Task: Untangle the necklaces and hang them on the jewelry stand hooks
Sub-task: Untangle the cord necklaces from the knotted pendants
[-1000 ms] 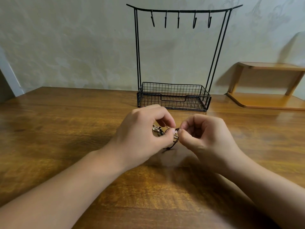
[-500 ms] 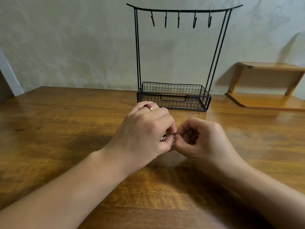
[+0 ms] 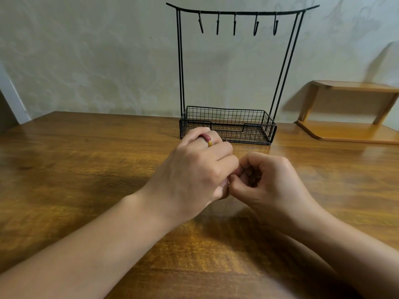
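Observation:
A black wire jewelry stand (image 3: 181, 61) rises at the back of the wooden table (image 3: 86, 160), with several bare hooks (image 3: 234, 24) under its top bar and a mesh basket (image 3: 226, 118) at its base. In front of the basket, my left hand (image 3: 194, 171) and my right hand (image 3: 272, 184) meet with fingers curled and thumbs pressed together. The tangled necklaces are pinched between them and hidden by the fingers. My left hand wears a red and yellow ring (image 3: 206, 139).
A low wooden shelf (image 3: 349, 131) sits on the table at the back right, against the pale wall. The stand's basket holds nothing visible. The table's left edge runs near a white door frame (image 3: 10, 100).
My left hand has rolled over the necklaces and moved slightly forward, so its ring now shows. The dark cord and gold pieces seen earlier between the fingers are now covered.

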